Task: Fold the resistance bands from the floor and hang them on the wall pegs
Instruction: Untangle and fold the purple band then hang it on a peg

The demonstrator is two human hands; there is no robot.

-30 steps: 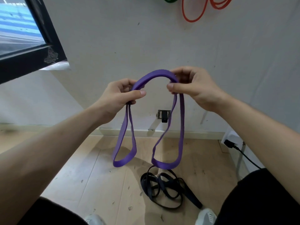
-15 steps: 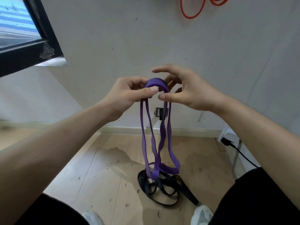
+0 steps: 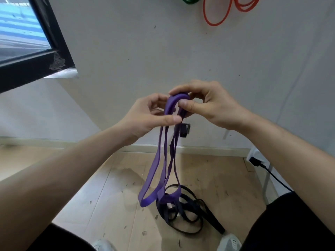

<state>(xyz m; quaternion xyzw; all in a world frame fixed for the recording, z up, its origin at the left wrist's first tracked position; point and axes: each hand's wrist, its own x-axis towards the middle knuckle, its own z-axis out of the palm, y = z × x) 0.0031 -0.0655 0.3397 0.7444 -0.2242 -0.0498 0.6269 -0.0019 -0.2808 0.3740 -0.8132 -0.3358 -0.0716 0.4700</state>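
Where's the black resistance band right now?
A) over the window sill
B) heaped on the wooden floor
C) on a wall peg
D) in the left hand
B: the black flat rubber resistance band lies coiled on the light wooden floor, beneath the purple flat band pinched by the left hand and right hand.

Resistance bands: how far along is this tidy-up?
Done: an orange band and a green band already hang on the wall. In hand: the purple band, doubled over, with the left hand and right hand pinching its top. Left: hanging it up, then folding and hanging the black band lying on the floor.
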